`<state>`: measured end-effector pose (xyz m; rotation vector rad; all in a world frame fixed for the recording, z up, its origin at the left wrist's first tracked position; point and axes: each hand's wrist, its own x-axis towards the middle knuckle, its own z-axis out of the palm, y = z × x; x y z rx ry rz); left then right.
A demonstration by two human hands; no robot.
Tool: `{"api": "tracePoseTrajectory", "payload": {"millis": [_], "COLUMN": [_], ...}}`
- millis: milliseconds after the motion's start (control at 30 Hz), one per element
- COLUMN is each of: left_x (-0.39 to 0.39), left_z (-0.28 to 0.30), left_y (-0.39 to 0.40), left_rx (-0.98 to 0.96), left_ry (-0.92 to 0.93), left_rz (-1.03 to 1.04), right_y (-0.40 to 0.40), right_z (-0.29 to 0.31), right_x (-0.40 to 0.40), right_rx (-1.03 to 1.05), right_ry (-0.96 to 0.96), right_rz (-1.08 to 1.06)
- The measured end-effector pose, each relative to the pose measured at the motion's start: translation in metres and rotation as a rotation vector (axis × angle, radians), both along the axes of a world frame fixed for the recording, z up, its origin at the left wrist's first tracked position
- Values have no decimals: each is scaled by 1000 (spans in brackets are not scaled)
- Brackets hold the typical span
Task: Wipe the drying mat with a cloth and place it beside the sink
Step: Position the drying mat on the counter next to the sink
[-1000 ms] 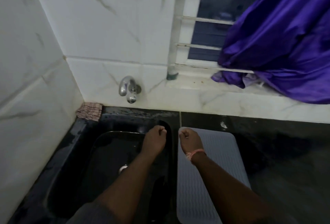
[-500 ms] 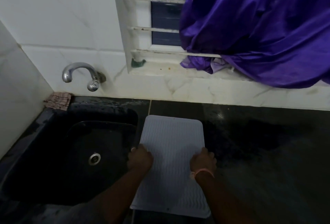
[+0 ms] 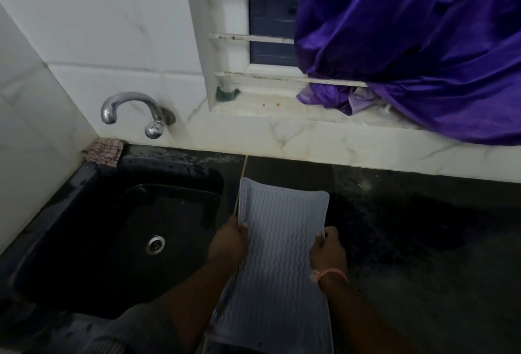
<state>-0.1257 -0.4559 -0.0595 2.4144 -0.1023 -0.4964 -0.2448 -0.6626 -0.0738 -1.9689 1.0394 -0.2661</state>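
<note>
White tile wall [image 3: 93,15]: marble-look, fills the left and back, meets at the corner behind the sink.
Checked cloth [image 3: 103,150]: bunched in the back-left corner on the sink rim, against the wall, well apart from both hands.
Tap [image 3: 132,110]: chrome, wall-mounted, spout curves left over the sink, round knob hangs below it.
Sink [image 3: 84,241]: black, set into the bench; metal drain [image 3: 155,244] near the basin middle; droplets on the back rim.
Left hand [image 3: 228,243]: clenched on the mat's left edge, thumb on top, over the strip between sink and bench.
Drying mat [image 3: 282,255]: pale grey, wavy ribbed surface, held between both hands just right of the sink. Far end curls up off the bench, left far corner highest. Near end runs out toward the bottom of frame; cannot tell if it touches the bench.
Right hand [image 3: 328,252]: grasping the mat's right edge, fingers wrapped under; pink band [image 3: 332,273] on the wrist.
Bench [image 3: 423,241]: black stone, wet-looking patches right of the mat.
Window [image 3: 270,29]: white frame and horizontal bars above a white sill; small green item [image 3: 227,93] at the sill's left corner.
Purple fabric [image 3: 423,43]: glossy, draped over the bars, spills onto the sill at far right.
</note>
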Motion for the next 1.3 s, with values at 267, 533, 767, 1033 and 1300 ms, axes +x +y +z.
{"api": "tracePoseTrajectory", "payload": {"millis": [267, 533, 767, 1033, 1300], "left_x": [15, 47, 56, 54, 56], "left_z": [10, 4, -9, -45, -52], "left_y": [-12, -37, -39, -66, -79], "left_rx": [-230, -324, 144, 212, 337], "left_ry": [-139, -95, -295, -419, -431], "left_rz": [34, 110, 22, -419, -398], "right_y": [-23, -62, -95, -42, -37], "right_z": [36, 51, 8, -34, -45], "right_x": [7, 40, 51, 80, 97], "right_rx": [65, 73, -179, -560, -672], "right_ry": [-251, -247, 120, 251, 363], "right_rz": [-39, -21, 45, 411, 428]}}
